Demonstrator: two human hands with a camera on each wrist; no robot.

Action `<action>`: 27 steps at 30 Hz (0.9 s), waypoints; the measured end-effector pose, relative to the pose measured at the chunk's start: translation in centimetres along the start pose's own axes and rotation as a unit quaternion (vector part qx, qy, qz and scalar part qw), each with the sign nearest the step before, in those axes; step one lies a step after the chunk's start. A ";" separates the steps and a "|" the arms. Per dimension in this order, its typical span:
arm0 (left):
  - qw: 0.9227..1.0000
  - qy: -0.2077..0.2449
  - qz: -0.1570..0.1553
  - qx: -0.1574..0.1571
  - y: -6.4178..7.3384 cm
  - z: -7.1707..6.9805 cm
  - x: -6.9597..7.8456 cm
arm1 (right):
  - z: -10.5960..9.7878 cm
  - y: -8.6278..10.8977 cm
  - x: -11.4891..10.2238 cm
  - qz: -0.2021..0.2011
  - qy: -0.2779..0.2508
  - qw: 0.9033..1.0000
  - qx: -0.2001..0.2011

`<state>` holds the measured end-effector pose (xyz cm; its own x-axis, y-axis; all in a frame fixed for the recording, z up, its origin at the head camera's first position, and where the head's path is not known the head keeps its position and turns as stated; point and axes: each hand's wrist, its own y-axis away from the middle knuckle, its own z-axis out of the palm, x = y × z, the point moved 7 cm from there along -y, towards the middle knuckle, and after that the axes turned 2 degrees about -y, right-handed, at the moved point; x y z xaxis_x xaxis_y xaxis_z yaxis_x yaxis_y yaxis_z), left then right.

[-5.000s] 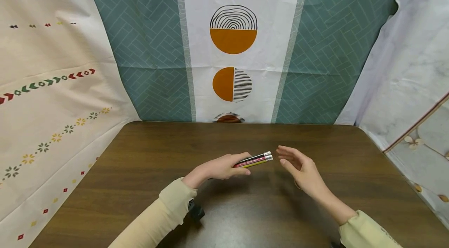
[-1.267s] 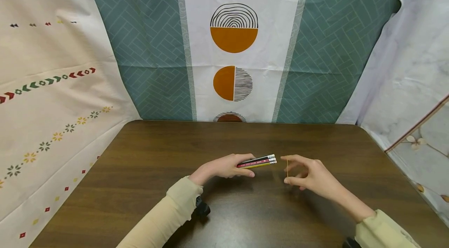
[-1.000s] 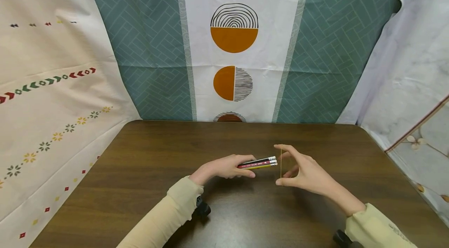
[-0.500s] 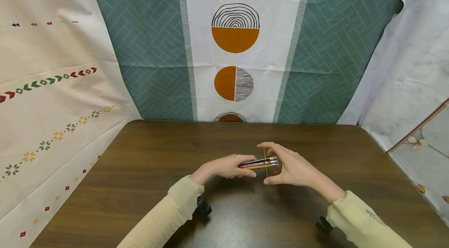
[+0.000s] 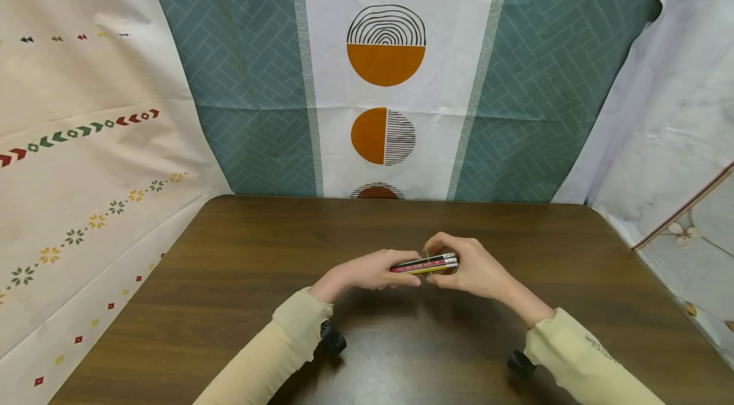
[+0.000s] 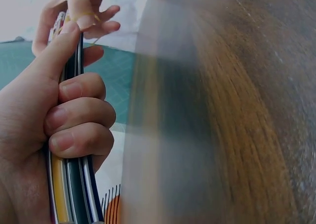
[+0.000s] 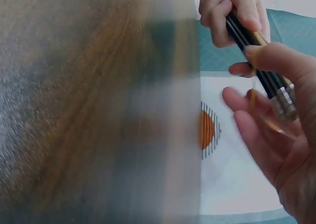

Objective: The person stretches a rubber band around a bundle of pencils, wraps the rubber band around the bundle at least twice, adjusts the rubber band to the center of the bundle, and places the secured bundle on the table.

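Observation:
Above the table, my left hand [image 5: 367, 270] grips a bundle of several pencils [image 5: 441, 263], black, red and yellow, their eraser ends pointing right. In the left wrist view its fingers curl round the pencils [image 6: 75, 189]. My right hand [image 5: 478, 270] is at the eraser ends, thumb and fingers bent. A thin tan rubber band [image 5: 429, 260] spans from its fingers to its thumb and loops around the bundle. The right wrist view shows the rubber band [image 7: 253, 98] hanging from the right thumb and fingers beside the pencils [image 7: 269, 85]; part of the loop is hidden.
A dark brown wooden table [image 5: 275, 233] lies under both hands. Patterned cloths hang around it: a teal and white curtain [image 5: 252, 106] behind, a cream cloth [image 5: 86, 188] on the left and a white one [image 5: 659, 156] on the right.
My right hand came in from the right with the rubber band stretched, moved it over the eraser ends, and its thumb and fingers drew closer together. My left hand stayed nearly still with the pencils.

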<state>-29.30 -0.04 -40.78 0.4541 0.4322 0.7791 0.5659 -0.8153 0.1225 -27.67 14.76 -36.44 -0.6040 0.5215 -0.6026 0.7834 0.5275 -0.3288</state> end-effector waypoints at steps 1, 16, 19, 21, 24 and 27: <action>1.000 0.003 0.003 0.002 0.0 -0.1 0.0 | -0.1 0.0 0.1 -0.002 -0.016 1.000 0.007; 0.996 0.041 0.047 0.059 0.2 -1.1 0.9 | 0.7 0.8 3.9 0.112 -0.229 0.967 0.025; 0.996 0.039 0.047 0.066 0.2 -1.3 1.0 | 1.1 0.8 4.2 0.135 -0.231 0.963 0.017; 0.996 0.040 0.043 0.074 0.3 -1.4 1.0 | 1.4 0.8 4.3 0.141 -0.218 0.966 0.008; 0.994 0.041 0.036 0.093 0.4 -1.8 1.0 | 1.9 0.7 3.9 0.139 -0.196 0.971 -0.008; 0.992 0.041 0.032 0.118 0.6 -2.1 0.9 | 2.2 0.8 3.2 0.129 -0.181 0.975 -0.021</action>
<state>-30.05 -0.93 -38.69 0.4423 0.3411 0.8295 0.6875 -0.7229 -0.0693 -28.67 15.31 -40.23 -0.2907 0.3728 -0.8812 0.8907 0.4418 -0.1069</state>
